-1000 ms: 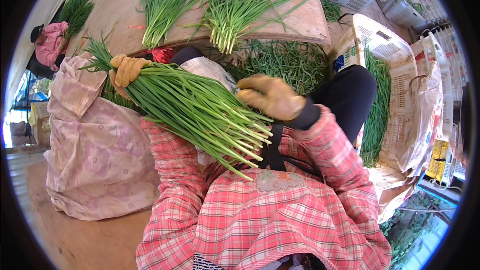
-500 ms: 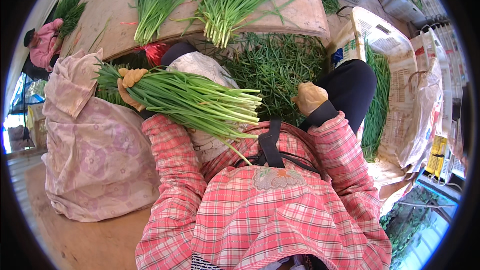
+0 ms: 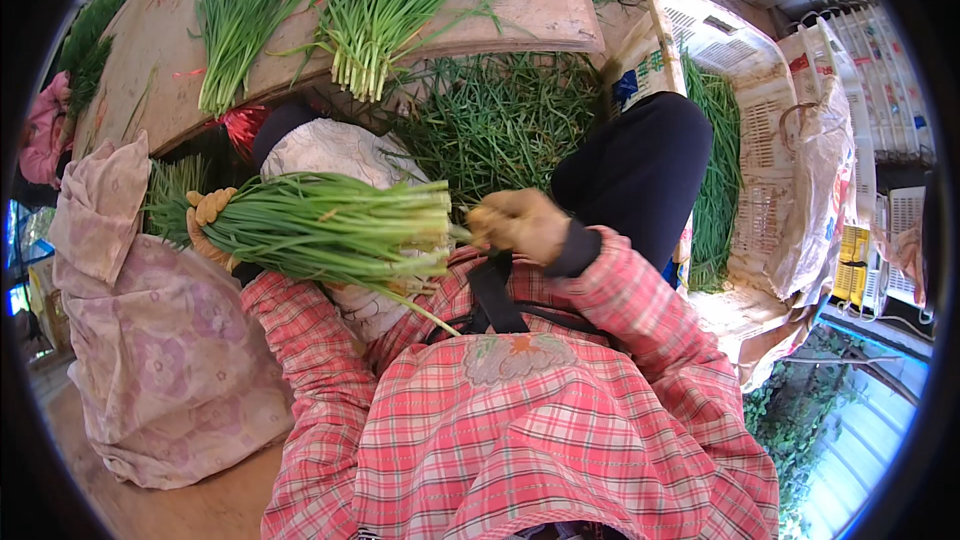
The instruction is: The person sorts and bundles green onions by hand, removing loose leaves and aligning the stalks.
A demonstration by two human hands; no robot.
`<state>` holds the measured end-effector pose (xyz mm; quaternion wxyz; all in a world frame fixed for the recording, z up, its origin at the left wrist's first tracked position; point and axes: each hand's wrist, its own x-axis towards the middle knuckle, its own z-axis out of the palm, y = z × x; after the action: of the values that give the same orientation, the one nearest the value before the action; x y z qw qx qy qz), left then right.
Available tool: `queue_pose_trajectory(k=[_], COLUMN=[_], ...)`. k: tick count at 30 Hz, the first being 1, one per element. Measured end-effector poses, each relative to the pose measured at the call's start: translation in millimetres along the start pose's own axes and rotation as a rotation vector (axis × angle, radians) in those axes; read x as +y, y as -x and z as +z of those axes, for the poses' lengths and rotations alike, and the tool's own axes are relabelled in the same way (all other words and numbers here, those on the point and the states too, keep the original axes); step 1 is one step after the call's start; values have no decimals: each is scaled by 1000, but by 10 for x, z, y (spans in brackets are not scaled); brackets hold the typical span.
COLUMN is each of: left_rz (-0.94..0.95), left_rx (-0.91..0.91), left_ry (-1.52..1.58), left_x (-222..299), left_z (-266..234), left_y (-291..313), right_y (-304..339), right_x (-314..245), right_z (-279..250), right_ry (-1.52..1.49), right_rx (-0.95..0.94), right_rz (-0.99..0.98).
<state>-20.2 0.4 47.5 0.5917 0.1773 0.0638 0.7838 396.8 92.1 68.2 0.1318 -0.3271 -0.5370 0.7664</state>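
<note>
My left hand [image 3: 207,225], in a tan glove, is closed round the leafy end of a thick bunch of garlic chives [image 3: 330,225]. The bunch lies level across my lap, its pale stem ends toward the right. One longer stem droops from it toward my waist. At those stem ends is my gloved right hand [image 3: 522,225], slightly blurred, its fingers pinched on a single chive stem [image 3: 460,232] that juts out of the bunch.
Two more chive bunches [image 3: 375,35] lie on a wooden board [image 3: 540,25] in front. Below its edge is a heap of loose green leaves [image 3: 510,120]. A white plastic crate [image 3: 765,100] with chives stands right; a patterned cloth [image 3: 170,330] covers something left. A person in pink [image 3: 45,130] is far left.
My right hand has moved left from beside my knee to the stem ends and now pinches a stem. The bunch has turned more level. The whole view has shifted a little.
</note>
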Motion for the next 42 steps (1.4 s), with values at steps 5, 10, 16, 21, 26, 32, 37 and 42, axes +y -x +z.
queue_pose_trajectory(k=[5,10,16,21,26,32,37,42], left_rz=[-131,271,286,233,270,347,370,359], left_rx=[289,538,391,361,524,520,498,475], left_ry=[-212,-234,-219,-219,-219,-168,-191,-165], left_x=[325,16,-60,-10,-110,-205,-280,-294], left_z=[-236,-261,-223,-382,-82,-22,6,192], left_y=[124,136,93,158,88,102,5,-36], right_y=[131,-167,-121,-176,-77,134,308,410], right_x=[-90,-522,-906,0,691,777,893,988], right_z=[-754,-986,-2066,-2456,-2248,-2071,-1991,-1950], right_ry=[912,1261,876,843,998,1041,1054,1049], right_rx=[283,311,765,797,854,890,911,936], right_rz=[2,-151,-227,-147,70,139,152,168])
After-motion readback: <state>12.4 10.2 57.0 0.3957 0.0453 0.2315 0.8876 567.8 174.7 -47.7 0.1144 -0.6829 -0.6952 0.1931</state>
